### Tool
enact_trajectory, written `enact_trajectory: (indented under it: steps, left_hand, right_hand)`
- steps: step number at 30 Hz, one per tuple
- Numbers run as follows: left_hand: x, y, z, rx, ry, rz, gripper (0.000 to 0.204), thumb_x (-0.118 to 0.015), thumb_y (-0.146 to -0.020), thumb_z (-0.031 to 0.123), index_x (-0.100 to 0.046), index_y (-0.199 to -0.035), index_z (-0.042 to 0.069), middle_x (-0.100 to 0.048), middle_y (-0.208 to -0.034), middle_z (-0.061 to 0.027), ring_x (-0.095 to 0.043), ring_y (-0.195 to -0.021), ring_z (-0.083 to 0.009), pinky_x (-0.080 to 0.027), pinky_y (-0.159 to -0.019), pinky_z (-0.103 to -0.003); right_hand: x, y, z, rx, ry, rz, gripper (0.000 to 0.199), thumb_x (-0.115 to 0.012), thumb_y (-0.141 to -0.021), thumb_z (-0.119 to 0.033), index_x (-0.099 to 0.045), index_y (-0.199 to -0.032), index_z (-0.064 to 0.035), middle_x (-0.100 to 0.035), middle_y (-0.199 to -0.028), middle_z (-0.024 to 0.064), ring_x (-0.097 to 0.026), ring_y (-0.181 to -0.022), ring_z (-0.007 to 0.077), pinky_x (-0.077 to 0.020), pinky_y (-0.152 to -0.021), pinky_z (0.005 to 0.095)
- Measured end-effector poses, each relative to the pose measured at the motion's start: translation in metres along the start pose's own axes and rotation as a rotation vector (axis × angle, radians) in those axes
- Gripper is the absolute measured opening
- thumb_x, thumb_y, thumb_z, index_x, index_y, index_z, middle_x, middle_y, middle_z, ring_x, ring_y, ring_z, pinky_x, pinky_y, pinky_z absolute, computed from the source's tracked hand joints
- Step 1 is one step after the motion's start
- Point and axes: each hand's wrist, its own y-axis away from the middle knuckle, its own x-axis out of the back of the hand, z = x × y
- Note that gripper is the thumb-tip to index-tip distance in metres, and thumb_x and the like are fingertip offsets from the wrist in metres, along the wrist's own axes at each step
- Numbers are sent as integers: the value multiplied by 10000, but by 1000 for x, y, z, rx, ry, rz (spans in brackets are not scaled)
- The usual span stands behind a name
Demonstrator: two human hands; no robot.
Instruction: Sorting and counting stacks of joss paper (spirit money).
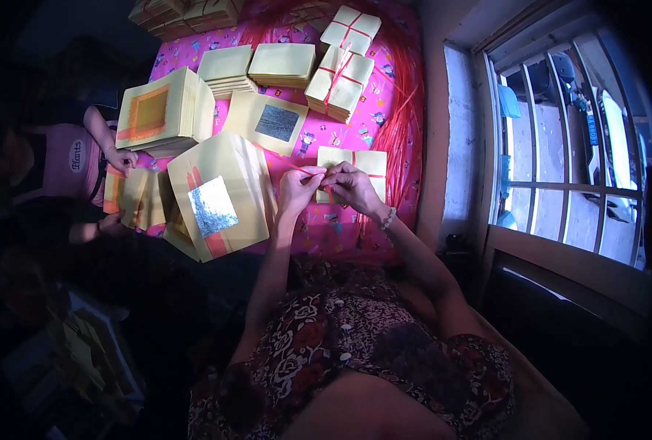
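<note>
I've got the left hand (301, 189) and right hand (355, 191) close together, center frame, fingertips pinched on red ribbon (288, 162). Tied paper bundle (372, 163) sits just under them on the pink-covered table (334, 224). Two more tied bundles (350, 73) up top. Co-worker's hand (123, 160) on yellow paper (140, 192), left side.

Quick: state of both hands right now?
Left hand: closed, fingertips pinching red ribbon at the near-left side of a tied paper stack.
Right hand: closed, fingertips pinching red ribbon beside it.
</note>
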Motion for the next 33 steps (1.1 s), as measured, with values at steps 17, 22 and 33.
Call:
enact_trajectory:
  steps: [17, 22, 33]
  left_hand:
    - [-20, 15, 7, -622, -394, 364, 138, -672, -789, -30, -689, -889, 63, -720, -917, -115, -697, -825, -279, -537, -727, -346]
    - [-27, 15, -4, -479, -186, 396, 103, -653, -865, -29, -682, -963, -37, -722, -941, -128, -694, -871, -181, -548, -806, -283]
    - [-31, 10, -25, -212, 214, 426, 172, -642, -888, -14, -688, -1051, -46, -689, -1032, -110, -639, -920, -142, -510, -836, -258]
  right_hand:
    - [23, -41, -8, -108, 326, -173, 157, -638, -869, -209, -727, -974, -134, -639, -839, 127, -620, -867, 289, -511, -805, 384]
    - [27, -48, -5, -14, 381, -271, 159, -657, -852, -149, -670, -997, -86, -592, -850, 96, -618, -841, 278, -512, -745, 367]
    - [21, -39, -34, 233, 1015, -181, 173, -576, -886, -219, -533, -901, -52, -620, -715, 104, -631, -755, 281, -496, -636, 380]
